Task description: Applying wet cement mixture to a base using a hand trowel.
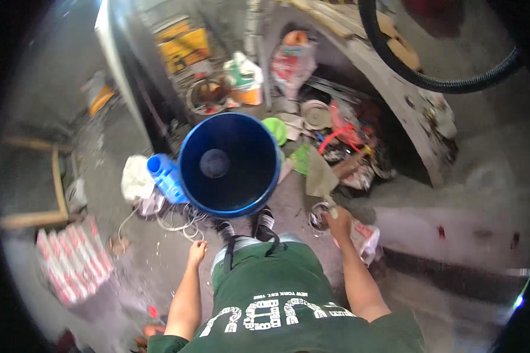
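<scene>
My right hand (339,225) is closed round the narrow end of a flat greyish-beige paddle-shaped tool (322,175), whose broad blade points away from me. Just left of that hand a small round container (320,216) stands on the floor. My left hand (198,252) hangs low with curled fingers, close to a loose white cord (179,226); whether anything is in it does not show. Ahead of my feet stands a large blue drum (188,176), open at the top, with a pale round patch at its bottom.
A blue plastic jug (168,178) and a white bag (137,178) lie left of the drum. Clutter (350,141) fills the space under a curved slab (388,88). A red-and-white striped stack (75,260) is at left, below a wooden frame (59,182). A black hose (441,82) loops at upper right.
</scene>
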`<move>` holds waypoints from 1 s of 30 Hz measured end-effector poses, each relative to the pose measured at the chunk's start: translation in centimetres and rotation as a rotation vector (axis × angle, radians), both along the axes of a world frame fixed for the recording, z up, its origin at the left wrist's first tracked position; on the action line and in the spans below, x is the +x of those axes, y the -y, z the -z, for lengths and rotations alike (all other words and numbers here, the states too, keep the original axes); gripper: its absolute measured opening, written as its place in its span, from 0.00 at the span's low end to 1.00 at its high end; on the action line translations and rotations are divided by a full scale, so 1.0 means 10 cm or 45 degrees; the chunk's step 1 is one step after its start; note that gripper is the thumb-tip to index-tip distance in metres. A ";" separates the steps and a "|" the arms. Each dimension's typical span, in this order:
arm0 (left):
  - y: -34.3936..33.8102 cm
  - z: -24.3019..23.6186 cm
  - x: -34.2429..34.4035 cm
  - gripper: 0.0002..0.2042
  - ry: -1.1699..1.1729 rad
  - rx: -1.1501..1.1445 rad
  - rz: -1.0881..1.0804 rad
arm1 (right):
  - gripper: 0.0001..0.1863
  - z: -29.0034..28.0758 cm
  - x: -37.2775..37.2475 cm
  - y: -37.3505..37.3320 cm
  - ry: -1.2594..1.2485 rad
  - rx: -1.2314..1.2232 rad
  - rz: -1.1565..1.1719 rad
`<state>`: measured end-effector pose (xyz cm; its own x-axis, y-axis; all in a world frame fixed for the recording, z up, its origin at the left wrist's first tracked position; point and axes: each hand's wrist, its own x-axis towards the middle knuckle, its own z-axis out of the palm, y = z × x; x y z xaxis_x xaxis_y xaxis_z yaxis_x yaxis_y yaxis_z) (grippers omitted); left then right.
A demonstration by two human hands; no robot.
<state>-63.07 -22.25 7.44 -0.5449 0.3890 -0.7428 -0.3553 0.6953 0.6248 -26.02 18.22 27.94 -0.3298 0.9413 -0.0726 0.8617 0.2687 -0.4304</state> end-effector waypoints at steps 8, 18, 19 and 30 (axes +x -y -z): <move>0.03 0.21 -1.06 0.13 0.017 0.055 0.265 | 0.32 -0.34 0.00 0.57 0.100 0.104 0.281; -0.51 -0.10 -1.41 0.12 0.099 -0.039 0.344 | 0.29 -0.63 0.20 1.30 0.203 -0.086 0.755; -0.53 -0.07 -1.40 0.12 0.084 -0.022 0.445 | 0.29 -0.63 0.23 1.40 0.225 -0.101 0.801; -0.66 0.00 -1.39 0.12 0.141 -0.067 0.647 | 0.24 -0.78 0.77 2.30 0.353 -0.179 1.098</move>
